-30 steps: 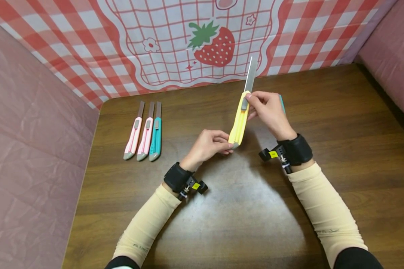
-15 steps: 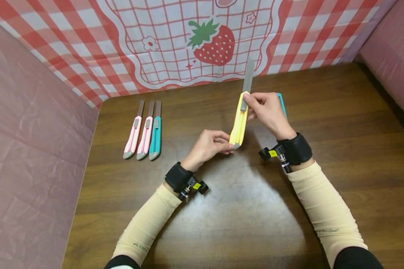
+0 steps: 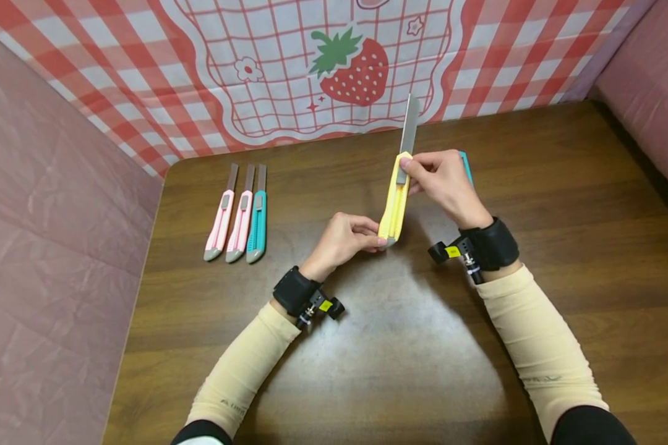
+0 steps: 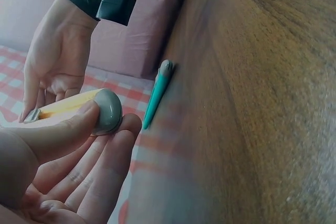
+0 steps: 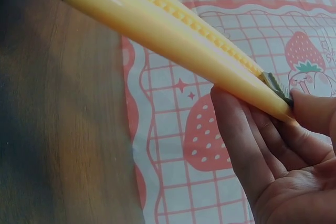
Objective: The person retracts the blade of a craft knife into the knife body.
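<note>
Both hands hold a yellow utility knife (image 3: 394, 204) above the table, its long blade (image 3: 409, 127) extended and pointing away. My left hand (image 3: 345, 242) pinches the grey end cap (image 4: 108, 111) between thumb and fingers. Near the blade end, my right hand (image 3: 442, 185) grips the handle, with the thumb at the grey slider (image 5: 277, 88). A teal utility knife (image 4: 158, 95) lies on the table beyond the right hand, which mostly hides it in the head view. The blade is out of sight in the right wrist view.
Two pink utility knives, a left one (image 3: 219, 225) and a right one (image 3: 239, 227), lie beside a teal one (image 3: 257, 227) on the left of the wooden table (image 3: 367, 371). Their blades are out. A checked strawberry cloth (image 3: 289, 74) hangs behind the table.
Both hands keep their hold on the yellow knife. Its blade tilts very slightly to the left; the knives on the table stay put.
</note>
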Demonstrator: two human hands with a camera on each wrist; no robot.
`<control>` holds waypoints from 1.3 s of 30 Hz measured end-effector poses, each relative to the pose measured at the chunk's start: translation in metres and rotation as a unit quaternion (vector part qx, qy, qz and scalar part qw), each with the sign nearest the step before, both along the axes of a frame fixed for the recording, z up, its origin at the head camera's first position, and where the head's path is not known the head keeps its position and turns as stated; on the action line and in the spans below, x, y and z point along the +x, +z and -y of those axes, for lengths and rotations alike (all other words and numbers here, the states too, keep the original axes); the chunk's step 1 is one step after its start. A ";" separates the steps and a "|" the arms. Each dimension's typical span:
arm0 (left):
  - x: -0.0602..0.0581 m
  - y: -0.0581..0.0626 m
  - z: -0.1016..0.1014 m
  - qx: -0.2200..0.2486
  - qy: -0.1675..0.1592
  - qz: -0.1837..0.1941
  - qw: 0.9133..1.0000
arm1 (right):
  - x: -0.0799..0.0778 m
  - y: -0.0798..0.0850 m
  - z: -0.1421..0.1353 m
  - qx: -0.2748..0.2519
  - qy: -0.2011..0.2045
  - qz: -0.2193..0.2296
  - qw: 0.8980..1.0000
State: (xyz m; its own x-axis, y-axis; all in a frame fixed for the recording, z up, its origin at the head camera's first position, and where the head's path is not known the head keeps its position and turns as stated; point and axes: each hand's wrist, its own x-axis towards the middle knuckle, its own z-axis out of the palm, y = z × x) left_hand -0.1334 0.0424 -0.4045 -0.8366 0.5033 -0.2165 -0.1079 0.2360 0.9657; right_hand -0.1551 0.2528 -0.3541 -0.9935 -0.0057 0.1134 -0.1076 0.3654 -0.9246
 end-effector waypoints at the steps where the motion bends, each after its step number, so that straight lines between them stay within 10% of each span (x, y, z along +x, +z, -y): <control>1: 0.000 0.000 0.000 0.000 0.000 0.001 1.000 | 0.000 0.000 0.000 -0.002 0.000 -0.001 1.000; 39: -0.004 0.000 0.006 0.024 0.023 0.024 0.999 | -0.001 -0.001 0.005 -0.034 0.010 -0.004 0.999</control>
